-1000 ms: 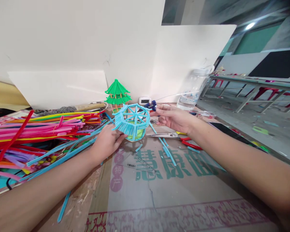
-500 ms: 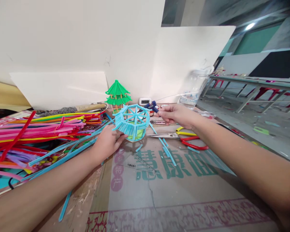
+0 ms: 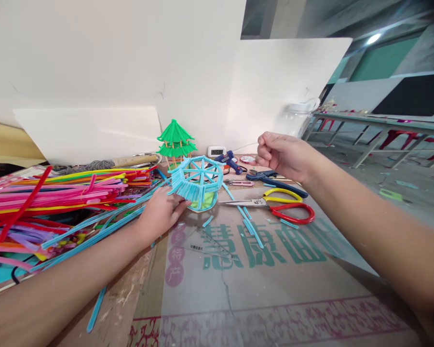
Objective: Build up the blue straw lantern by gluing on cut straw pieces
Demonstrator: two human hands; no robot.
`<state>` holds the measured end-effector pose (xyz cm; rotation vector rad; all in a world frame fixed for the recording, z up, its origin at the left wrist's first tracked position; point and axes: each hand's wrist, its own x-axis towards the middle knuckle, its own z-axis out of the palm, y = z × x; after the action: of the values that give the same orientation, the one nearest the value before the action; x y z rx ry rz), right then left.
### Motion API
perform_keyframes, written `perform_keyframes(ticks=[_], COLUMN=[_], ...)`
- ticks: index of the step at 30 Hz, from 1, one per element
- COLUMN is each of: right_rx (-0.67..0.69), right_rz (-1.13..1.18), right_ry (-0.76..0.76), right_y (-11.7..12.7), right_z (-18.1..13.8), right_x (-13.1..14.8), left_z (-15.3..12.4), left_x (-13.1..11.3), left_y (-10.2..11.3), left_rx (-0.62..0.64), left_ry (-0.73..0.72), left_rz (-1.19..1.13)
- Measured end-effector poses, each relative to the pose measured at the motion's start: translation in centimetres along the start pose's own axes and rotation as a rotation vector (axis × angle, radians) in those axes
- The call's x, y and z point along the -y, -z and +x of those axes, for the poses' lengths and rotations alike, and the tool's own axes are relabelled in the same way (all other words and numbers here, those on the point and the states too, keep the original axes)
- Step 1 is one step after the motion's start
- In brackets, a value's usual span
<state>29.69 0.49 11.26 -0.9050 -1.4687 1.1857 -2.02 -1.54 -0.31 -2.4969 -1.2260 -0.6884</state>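
Observation:
My left hand (image 3: pixel 162 212) grips the left rim of a light-blue pipe-cleaner roof (image 3: pixel 198 180), a round frame with spokes and a fringe, which rests on a green base on the cardboard. My right hand (image 3: pixel 282 154) hovers above and to the right of the roof, fingers curled into a loose fist with nothing visible in them. A blue glue gun (image 3: pixel 228 159) lies on the table just behind the roof, to the left of that hand. Short blue pipe-cleaner cuttings (image 3: pixel 251 229) lie scattered in front of the roof.
A pile of coloured pipe cleaners (image 3: pixel 58 193) fills the left side. Behind stand a green pagoda model (image 3: pixel 176 137) and a small timer (image 3: pixel 216 151). Red-and-yellow scissors (image 3: pixel 278 205) and blue pliers (image 3: pixel 280 183) lie to the right. Printed cardboard (image 3: pixel 256 279) covers the table; a plastic jar (image 3: pixel 298 118) stands behind.
My right hand has let go of the glue gun, which now lies on the table, and has risen up and to the right, closing into a fist. My left hand stays on the roof.

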Motion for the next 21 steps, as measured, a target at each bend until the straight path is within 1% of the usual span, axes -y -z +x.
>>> perform_keyframes(ticks=[3, 6, 11, 12, 14, 17, 18, 21], right_rx=[0.087, 0.199, 0.357, 0.384, 0.442, 0.504, 0.517, 0.554], right_rz=[-0.127, -0.29, -0.669, -0.765, -0.949, -1.124, -1.163, -1.226], right_ry=[-0.011, -0.053, -0.082, -0.069, 0.003, 0.119, 0.116, 0.038], right_y=[0.0, -0.6, -2.3, -2.7, -3.4, -4.2, -4.4, -4.9], right_z=[-0.3, -0.6, -1.2, -1.3, -1.6, -2.0, -2.1, -2.4], right_x=[0.1, -0.3, -1.3, -1.6, -2.2, -3.1, -3.4, -4.0], left_z=[0.0, 0.0, 0.1, 0.1, 0.1, 0.1, 0.1, 0.1], left_x=[0.0, 0.0, 0.0, 0.0, 0.0, 0.0, 0.0, 0.1], left_y=[0.0, 0.0, 0.0, 0.0, 0.1, 0.0, 0.0, 0.0], left_rx=[0.004, -0.007, -0.009, -0.006, -0.001, 0.003, 0.005, 0.009], left_ry=[-0.002, -0.011, 0.0, 0.002, 0.007, 0.011, 0.013, 0.014], left_rz=[0.016, 0.012, -0.009, -0.014, -0.022, -0.033, -0.036, -0.054])
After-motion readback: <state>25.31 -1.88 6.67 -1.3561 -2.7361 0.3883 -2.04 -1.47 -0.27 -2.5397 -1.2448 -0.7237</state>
